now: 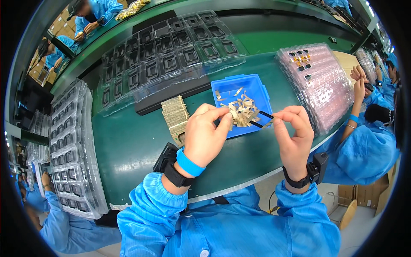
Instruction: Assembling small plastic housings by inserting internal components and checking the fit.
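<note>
Between the thumb and forefinger of my right hand [295, 130] is a thin black frame-like piece [266, 114], with a tan strip at its near end. It sits over the right edge of a blue plastic bin [262, 95]. My left hand [205, 135] is closed in a pinch at the bin's left side, its fingertips against the loose strips; whatever they grip is too small to name. A heap of curled tan paper strips [243, 107] lies in the bin. Left of it, a stack of flat tan pieces [174, 115] rests on the green table [128, 145], partly behind my left hand.
Clear plastic trays with black square pockets [171, 51] spread across the back, above a black slab [171, 97]. More trays [72, 150] are stacked at the left. Pinkish trays [319, 85] holding several small black parts stand right. Co-workers in blue [364, 141] sit nearby.
</note>
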{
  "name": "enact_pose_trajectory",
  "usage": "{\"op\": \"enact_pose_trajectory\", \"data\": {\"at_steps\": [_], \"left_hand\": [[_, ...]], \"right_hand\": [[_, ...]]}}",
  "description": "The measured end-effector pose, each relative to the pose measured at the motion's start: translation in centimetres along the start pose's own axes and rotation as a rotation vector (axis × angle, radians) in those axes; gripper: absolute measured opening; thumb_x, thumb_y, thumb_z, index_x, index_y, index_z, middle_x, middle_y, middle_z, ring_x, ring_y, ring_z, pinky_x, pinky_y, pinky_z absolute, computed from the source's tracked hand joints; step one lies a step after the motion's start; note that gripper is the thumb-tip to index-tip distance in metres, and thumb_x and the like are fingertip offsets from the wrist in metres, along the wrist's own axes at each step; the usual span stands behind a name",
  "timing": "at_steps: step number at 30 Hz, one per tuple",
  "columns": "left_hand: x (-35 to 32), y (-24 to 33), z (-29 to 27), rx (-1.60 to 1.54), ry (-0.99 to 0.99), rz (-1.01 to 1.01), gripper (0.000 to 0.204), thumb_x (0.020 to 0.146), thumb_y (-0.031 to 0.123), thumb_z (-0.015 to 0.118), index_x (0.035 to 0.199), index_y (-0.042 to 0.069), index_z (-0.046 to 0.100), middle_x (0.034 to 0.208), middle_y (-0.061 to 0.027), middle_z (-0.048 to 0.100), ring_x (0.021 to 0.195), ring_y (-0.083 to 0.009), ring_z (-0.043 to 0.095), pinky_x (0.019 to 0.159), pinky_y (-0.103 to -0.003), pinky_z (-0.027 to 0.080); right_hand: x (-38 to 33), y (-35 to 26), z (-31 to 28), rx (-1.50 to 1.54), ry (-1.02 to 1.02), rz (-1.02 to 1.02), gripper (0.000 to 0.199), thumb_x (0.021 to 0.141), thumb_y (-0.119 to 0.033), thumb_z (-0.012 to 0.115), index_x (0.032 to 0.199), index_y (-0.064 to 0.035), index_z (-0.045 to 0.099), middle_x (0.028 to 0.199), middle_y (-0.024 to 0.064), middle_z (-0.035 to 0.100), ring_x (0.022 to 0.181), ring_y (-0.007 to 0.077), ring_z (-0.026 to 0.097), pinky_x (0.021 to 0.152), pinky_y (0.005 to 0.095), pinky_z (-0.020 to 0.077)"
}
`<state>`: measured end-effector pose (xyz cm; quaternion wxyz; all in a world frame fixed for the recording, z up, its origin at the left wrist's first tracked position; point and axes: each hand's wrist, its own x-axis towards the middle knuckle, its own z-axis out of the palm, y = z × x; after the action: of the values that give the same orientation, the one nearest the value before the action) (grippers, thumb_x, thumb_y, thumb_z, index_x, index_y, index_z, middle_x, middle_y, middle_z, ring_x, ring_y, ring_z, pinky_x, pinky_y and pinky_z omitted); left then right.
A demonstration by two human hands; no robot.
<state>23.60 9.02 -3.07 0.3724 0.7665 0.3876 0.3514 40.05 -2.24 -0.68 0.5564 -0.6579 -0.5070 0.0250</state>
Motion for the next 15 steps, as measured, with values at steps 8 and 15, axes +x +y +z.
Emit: {"op": "enact_pose_trajectory", "data": {"at_steps": [8, 15], "left_hand": [[-1.5, 2.6, -1.6, -0.064, -0.002, -0.063, 0.021, 0.092, 0.019, 0.065, 0.094, -0.002, 0.066, 0.079, -0.0023, 0.059, 0.057, -0.0061, 0.048, 0.053, -0.023, 0.041], [-7.1, 1.9, -4.6, -0.699, -0.055, -0.598, 0.016, 0.094, 0.02, 0.063, 0.09, 0.005, 0.064, 0.065, 0.0023, 0.057, 0.053, -0.0043, 0.048, 0.049, -0.019, 0.037]], "right_hand": [[-0.7, -1.2, 1.2, -0.42, 0.073, -0.286, 0.013, 0.074, -0.006, 0.072, 0.085, -0.0109, 0.071, 0.09, 0.0006, 0.061, 0.088, 0.0199, 0.058, 0.099, 0.043, 0.0343], [-4.6, -3.1, 4.6, -0.265, -0.136, -0.631, 0.028, 0.065, -0.012, 0.076, 0.093, -0.0158, 0.07, 0.09, -0.0023, 0.061, 0.088, 0.0161, 0.058, 0.101, 0.0442, 0.0321]]}}
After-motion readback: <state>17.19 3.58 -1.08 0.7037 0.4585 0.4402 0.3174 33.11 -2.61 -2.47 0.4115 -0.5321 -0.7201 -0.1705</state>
